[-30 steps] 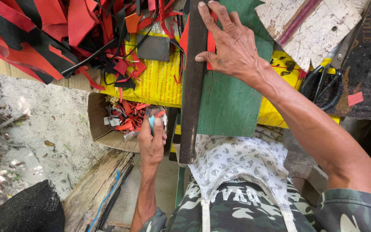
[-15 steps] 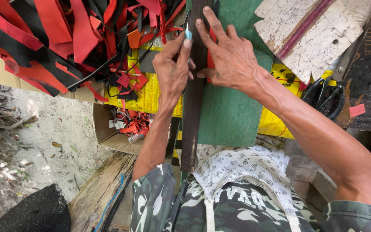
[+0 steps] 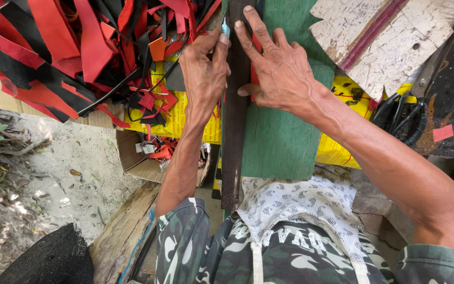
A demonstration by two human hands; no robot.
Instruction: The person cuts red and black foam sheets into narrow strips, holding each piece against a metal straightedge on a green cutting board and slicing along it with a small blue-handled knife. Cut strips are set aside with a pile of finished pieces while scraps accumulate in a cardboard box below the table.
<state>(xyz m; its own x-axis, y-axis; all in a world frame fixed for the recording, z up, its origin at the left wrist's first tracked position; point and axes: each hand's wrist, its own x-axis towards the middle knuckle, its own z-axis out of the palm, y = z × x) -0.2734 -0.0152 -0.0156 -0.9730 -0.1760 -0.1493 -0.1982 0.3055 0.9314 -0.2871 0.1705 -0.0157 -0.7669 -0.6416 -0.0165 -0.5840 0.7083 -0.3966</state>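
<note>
A long dark metal straightedge (image 3: 234, 131) lies lengthwise on a green board (image 3: 279, 137). My right hand (image 3: 279, 68) presses flat on the straightedge's far part, fingers spread, with a bit of red material showing beneath it. My left hand (image 3: 204, 71) is closed around a small light-blue cutter (image 3: 226, 30), whose tip sits against the straightedge's left edge near the top. The red piece under my right hand is mostly hidden.
A heap of red and black strips (image 3: 69, 47) covers the upper left. A yellow sheet (image 3: 185, 118) lies under the board. An open cardboard box (image 3: 137, 158) of scraps sits below. Black scissors (image 3: 405, 115) and a worn white board (image 3: 384, 37) lie right.
My left hand rose from the cardboard box with the cutter to the straightedge's left edge. My right hand stayed pressed on the straightedge, shifting slightly.
</note>
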